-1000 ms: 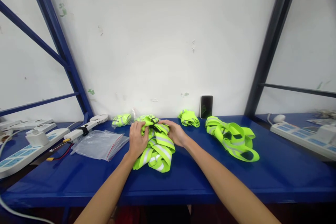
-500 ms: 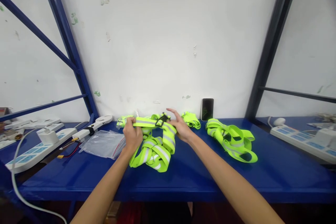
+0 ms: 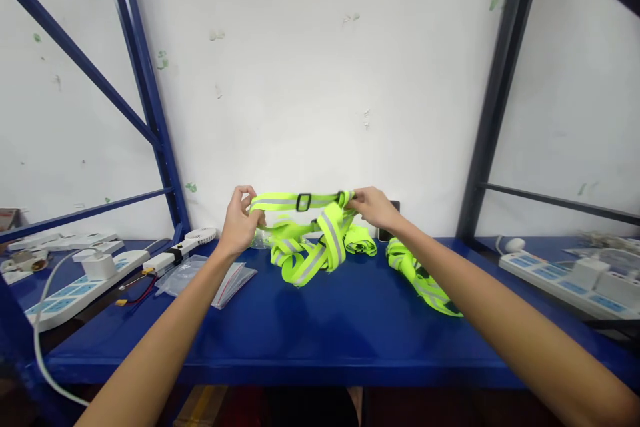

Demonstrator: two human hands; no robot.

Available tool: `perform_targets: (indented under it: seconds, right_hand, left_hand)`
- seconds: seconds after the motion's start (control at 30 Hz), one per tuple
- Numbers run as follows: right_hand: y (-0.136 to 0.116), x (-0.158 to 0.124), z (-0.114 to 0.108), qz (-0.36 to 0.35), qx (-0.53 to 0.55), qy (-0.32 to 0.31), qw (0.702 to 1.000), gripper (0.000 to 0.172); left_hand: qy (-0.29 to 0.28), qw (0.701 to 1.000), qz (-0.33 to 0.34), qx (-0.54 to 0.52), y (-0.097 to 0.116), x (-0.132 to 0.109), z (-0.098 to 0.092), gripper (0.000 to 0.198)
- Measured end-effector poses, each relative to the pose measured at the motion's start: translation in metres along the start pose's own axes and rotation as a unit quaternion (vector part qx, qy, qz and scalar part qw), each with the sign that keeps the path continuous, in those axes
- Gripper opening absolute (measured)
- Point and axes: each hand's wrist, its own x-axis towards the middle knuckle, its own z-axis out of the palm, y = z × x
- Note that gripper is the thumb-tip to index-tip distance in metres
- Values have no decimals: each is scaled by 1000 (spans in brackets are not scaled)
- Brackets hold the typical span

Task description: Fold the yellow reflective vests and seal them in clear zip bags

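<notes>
Between my hands a neon-yellow reflective strap harness [image 3: 333, 240] with grey stripes hangs above the blue table. My left hand [image 3: 239, 220] pinches the left end of its upper strap. That strap runs nearly level to my right hand [image 3: 374, 207], whose fingers are closed on the other side of the harness. A black slider buckle [image 3: 303, 202] sits on the stretched strap. Loose loops dangle in a tangle below. Behind my right forearm lies a second reflective harness [image 3: 417, 280], partly hidden. A small folded yellow bundle [image 3: 360, 240] rests near the wall.
Clear plastic bags [image 3: 233, 283] lie left on the blue table [image 3: 320, 340], beside a white handheld fan [image 3: 200, 235]. Power strips stand at the left [image 3: 85, 287] and right [image 3: 565, 280]. A dark-screened device [image 3: 390, 217] leans at the wall, partly covered by my right arm.
Both hands have lifted the harness and spread apart, pulling its upper strap straight. My right hand, its fingers spread earlier, is now closed on it. The view has shifted slightly.
</notes>
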Motion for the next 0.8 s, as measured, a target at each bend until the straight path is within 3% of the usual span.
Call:
perform_targets:
  seconds: [0.07,0.13,0.23,0.27,0.33,0.4,0.5,0.6,0.63,0.7,0.73,0.8]
  right_hand:
    - [9,5,-7,12,-53,59,997,16]
    - [13,8,-8,39,-79,112,990,17]
    - [1,2,3,60,-55,161,984,22]
    - [-8,-3,8,56,-31,154,986,24]
    - [-28,-15,15,33,22,79,996,30]
    - [-47,-28,16,-4,16,7,1000,32]
    - [-60,-38,13,-53,-114,4,992,28]
    - [-59,-37,12,-100,-231,92,963,26]
    - [-57,-35,14,-124,-237,118,956,24]
    - [-55,-30,19,-182,-213,156,947,21]
    - [-55,-27,22,-207,-192,171,944,22]
    - [-54,-23,27,-228,-154,199,941,24]
  left_hand:
    - [-39,986,56,155,-2,-4,0,25]
    - [-88,950,118,276,-3,-10,7,24]
    - [-123,911,165,358,-6,-21,24,41]
    - [-126,901,169,379,-8,-24,28,54]
    - [-126,887,156,415,-17,-28,33,79]
    - [-96,890,109,433,-29,-29,30,87]
    - [28,923,28,384,-47,-23,19,81]
    - [157,964,-49,208,-55,-17,22,75]
    - [175,972,-90,126,-56,-17,27,67]
    - [150,975,-164,-16,-57,-22,43,49]
    - [86,980,-172,-46,-58,-26,51,46]
    - [-19,992,-123,11,-62,-35,63,46]
